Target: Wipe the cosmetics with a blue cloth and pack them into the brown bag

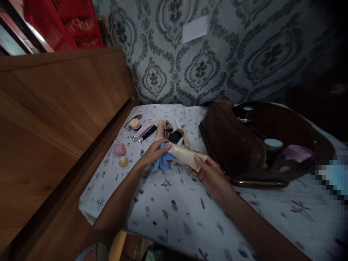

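My right hand (210, 174) is closed around the lower end of a cream-coloured tube (186, 155), held slanting over the bed. My left hand (154, 152) grips a blue cloth (163, 162) and presses it against the tube's cap end. Both hands hover just above the white patterned sheet (176, 206).
Several cosmetics lie in a row behind the hands: a pink tube (143, 130), a black pencil (148, 133), small bottles (160, 130). A pink sponge (120, 149) and a small yellow jar (123, 161) lie left. An open brown bag (233, 145) holding jars sits right. A wooden headboard (59, 108) runs along the left.
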Demonstrator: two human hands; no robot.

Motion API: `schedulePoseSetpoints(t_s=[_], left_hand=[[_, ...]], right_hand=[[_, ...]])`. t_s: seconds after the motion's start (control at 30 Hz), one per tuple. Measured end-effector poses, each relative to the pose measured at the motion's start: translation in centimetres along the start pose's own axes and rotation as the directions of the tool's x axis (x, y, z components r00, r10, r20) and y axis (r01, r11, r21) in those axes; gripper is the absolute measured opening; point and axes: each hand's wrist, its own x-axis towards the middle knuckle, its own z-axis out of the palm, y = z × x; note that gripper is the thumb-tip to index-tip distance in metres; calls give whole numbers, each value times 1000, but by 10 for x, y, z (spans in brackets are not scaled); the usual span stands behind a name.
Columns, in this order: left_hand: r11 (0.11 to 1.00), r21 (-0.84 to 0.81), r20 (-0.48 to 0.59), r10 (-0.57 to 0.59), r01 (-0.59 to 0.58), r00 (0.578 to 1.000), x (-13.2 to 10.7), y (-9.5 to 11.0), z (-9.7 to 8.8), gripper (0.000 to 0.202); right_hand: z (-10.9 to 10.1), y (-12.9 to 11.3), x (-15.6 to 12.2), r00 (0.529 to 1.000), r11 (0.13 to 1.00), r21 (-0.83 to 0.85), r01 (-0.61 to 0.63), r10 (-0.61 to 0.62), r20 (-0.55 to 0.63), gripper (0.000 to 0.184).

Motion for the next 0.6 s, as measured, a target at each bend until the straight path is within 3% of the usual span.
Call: schedulePoseSetpoints(t_s=[0.2,0.5,0.6], left_hand=[[1000,29,-37,-3,4,999,3,-2,0,64],[1000,-10,58,15,-15,998,-3,13,-6,57],[1000,8,41,29,-29,999,-3,12,-5,57]], right_hand=[[0,1,-2,999,999,-32,30,-28,39,50],[-1,2,3,1000,999,37,-1,2,-25,44],[-2,3,3,1000,1000,18,12,-12,-12,42]])
